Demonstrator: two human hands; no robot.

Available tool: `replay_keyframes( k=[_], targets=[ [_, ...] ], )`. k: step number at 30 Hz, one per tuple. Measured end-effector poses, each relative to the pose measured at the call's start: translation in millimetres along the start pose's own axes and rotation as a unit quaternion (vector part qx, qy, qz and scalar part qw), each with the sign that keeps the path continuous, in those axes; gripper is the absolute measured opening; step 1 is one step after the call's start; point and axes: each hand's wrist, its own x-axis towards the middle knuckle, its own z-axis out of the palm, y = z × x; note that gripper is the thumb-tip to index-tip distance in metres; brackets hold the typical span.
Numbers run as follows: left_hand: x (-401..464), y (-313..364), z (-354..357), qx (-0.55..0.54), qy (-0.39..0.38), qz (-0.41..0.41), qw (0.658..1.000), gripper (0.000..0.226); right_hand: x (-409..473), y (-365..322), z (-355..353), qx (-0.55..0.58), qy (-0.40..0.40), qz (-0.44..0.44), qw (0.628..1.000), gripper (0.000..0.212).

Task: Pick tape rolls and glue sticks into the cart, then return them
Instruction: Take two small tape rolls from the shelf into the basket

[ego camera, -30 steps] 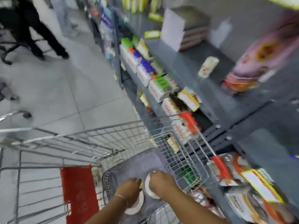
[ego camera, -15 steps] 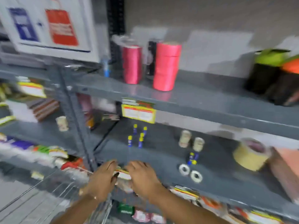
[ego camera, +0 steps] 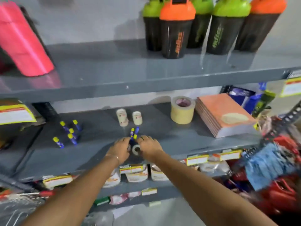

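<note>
Both hands rest on the middle shelf. The right hand curls its grip around a small tape roll. The left hand covers another; its grip is hidden. Two glue sticks stand just behind the fingers. A bump could knock them over.

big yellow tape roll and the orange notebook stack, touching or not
Apart. The head view shows a strip of grey shelf between the big yellow tape roll and the orange notebook stack.
</note>
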Motion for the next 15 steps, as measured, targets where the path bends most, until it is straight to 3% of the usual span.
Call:
replay_keyframes(
  k=[5, 10, 15],
  targets=[
    [12, 3, 7, -0.035, 0.005, -0.033, 0.999, 0.048, 10, 4, 2, 0.085, -0.075, 0.023, 0.993, 0.04],
    [11, -6, 2, -0.063, 0.018, -0.064, 0.996, 0.028, 18, 0, 9, 0.059, -0.062, -0.006, 0.996, 0.038],
    [-5, -18, -4, -0.128, 0.07, -0.085, 0.986, 0.046, 22, -14, 9, 0.09, -0.021, -0.025, 0.995, 0.039]
  ],
)
